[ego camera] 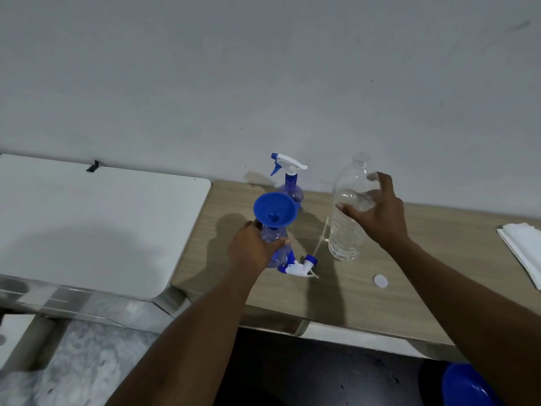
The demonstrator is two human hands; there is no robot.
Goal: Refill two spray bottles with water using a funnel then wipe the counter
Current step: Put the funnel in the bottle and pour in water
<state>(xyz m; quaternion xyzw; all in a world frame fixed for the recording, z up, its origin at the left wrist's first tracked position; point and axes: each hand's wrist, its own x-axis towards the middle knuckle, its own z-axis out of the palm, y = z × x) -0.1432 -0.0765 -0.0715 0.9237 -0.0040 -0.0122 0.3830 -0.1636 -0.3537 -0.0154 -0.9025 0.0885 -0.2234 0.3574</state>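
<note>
Blue funnel [274,210] in spray bottle [270,234], left fingers [276,244] grasping; right fingers [385,186] grasping water bottle [347,230]; sprayer [297,268], cap [380,281] nearby.

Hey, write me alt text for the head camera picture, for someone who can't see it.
A left hand grips an open spray bottle with a blue funnel in its neck; the right hand holds an uncapped water bottle standing on the wooden counter. A detached trigger head lies nearby, a second spray bottle behind.

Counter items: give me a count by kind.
Translucent blue plastic spray bottles: 2
Blue plastic funnel: 1
Detached white-and-blue trigger head: 1
Clear plastic water bottle: 1
White round cap: 1
Stack of folded white sheets: 1
Total: 7
</note>
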